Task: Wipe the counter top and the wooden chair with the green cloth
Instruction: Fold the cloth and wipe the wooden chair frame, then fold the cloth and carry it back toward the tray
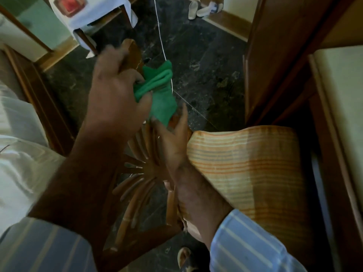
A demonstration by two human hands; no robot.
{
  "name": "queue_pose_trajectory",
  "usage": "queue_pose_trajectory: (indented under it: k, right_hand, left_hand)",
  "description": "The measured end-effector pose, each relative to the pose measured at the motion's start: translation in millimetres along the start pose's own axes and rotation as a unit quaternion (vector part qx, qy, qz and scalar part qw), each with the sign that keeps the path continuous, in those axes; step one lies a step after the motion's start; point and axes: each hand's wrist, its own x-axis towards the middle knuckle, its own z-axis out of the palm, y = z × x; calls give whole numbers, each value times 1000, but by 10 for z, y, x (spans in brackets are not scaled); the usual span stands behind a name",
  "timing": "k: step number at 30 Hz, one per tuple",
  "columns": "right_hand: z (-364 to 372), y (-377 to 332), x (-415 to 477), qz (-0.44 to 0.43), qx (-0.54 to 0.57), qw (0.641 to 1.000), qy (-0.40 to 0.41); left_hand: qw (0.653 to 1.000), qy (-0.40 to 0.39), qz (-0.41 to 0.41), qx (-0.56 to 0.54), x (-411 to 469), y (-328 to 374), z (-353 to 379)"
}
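Note:
The green cloth is bunched in my left hand, which presses it against the top rail of the wooden chair. The chair's back, with fanned wooden slats, lies below me; its seat carries an orange striped cushion. My right hand rests on the chair back just under the cloth, fingers spread against the wood and touching the cloth's lower edge. The left hand is blurred. No counter top is clearly in view.
Dark marble floor lies beyond the chair, crossed by a thin white cord. A small table with a white cover stands at the far left, shoes by the far wall. Wooden furniture rises at right, a sofa at left.

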Motion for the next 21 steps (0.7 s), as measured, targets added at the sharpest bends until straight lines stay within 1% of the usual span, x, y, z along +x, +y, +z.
queue_pose_trajectory:
  k: [1, 2, 3, 4, 5, 7, 9, 11, 13, 15, 18, 21]
  right_hand:
    - [-71, -33, 12, 57, 54, 997, 3]
    - [-155, -69, 9, 108, 98, 989, -11]
    - [-240, -105, -4, 147, 130, 980, -36]
    - [-338, -149, -27, 173, 156, 971, -58]
    - [-442, -199, -52, 196, 183, 960, -76]
    - [-658, -333, -112, 229, 258, 935, -83]
    - [-883, -484, -197, 233, 319, 917, -60]
    - [-1097, -648, -334, 217, 328, 919, -31]
    - [-1271, -818, -484, 189, 302, 934, -18]
    - [-1414, -1024, -696, 150, 252, 956, 1]
    - [-1611, -1350, -1095, 103, 181, 977, 34]
    - [-1867, -1662, -1632, 82, 154, 982, 74]
  left_hand:
    - [999, 16, 0, -45, -58, 55, -22]
    - [995, 23, -17, -94, -117, 108, -44]
    - [987, 22, -47, -151, -173, 147, -51]
    - [970, 10, -88, -226, -220, 191, -55]
    - [938, -9, -142, -317, -262, 229, -57]
    - [846, -42, -241, -473, -349, 286, -49]
    - [769, -52, -298, -563, -461, 333, -19]
    - [700, -67, -344, -622, -591, 356, -11]
    - [636, -107, -372, -667, -702, 367, -21]
    - [591, -165, -383, -691, -816, 427, -93]
    - [552, -236, -385, -701, -970, 579, -234]
    - [538, -281, -365, -706, -1116, 801, -435]
